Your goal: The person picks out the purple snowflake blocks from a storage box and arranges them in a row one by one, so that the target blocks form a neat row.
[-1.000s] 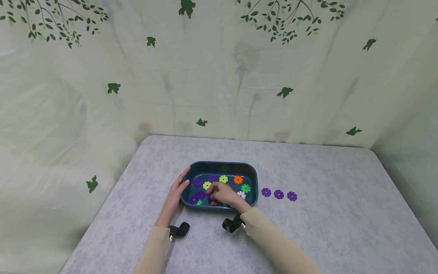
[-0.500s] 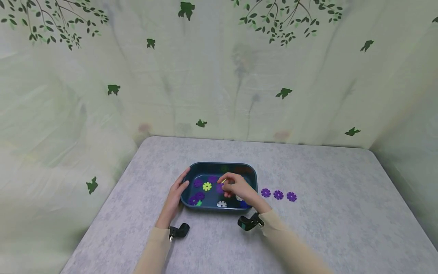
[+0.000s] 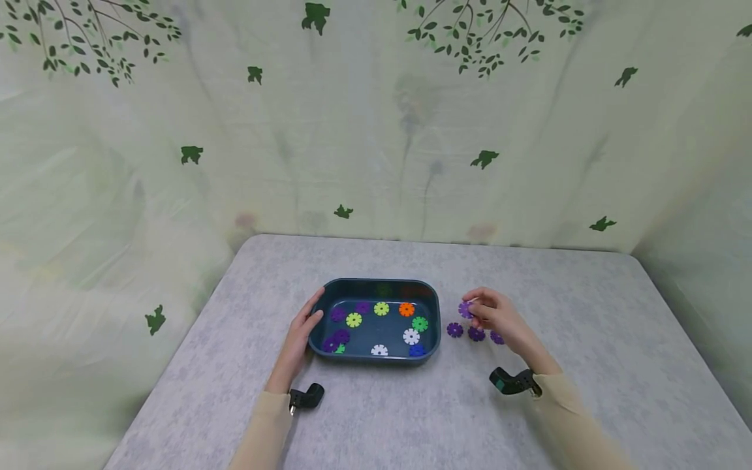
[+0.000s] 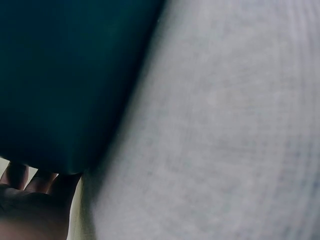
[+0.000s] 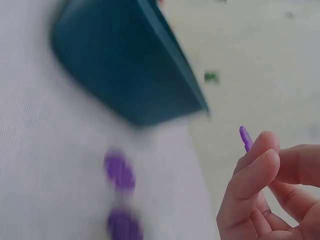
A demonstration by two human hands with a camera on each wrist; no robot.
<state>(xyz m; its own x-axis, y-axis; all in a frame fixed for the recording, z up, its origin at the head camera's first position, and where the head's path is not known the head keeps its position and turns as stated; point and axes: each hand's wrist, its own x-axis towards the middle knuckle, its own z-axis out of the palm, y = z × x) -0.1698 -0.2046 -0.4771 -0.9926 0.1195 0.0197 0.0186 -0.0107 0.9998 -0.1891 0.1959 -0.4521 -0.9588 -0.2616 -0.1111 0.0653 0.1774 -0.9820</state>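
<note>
My left hand holds the left end of a dark blue tray, its thumb over the rim and its fingers along the outside. In the left wrist view some fingers show at the tray's edge, tips hidden. Right of the tray, my right hand pinches a purple flower-shaped disc between thumb and fingers, above the table. Just below it three more purple discs lie in a row: a left one, a middle one and a right one, partly covered by the hand.
Inside the tray lie several discs: purple, yellow, orange, green, white and blue. The grey table backs onto a leaf-printed curtain.
My right hand has risen out of the tray with a purple disc and moved right, over the row on the table. My left hand stays at the tray's left end.
</note>
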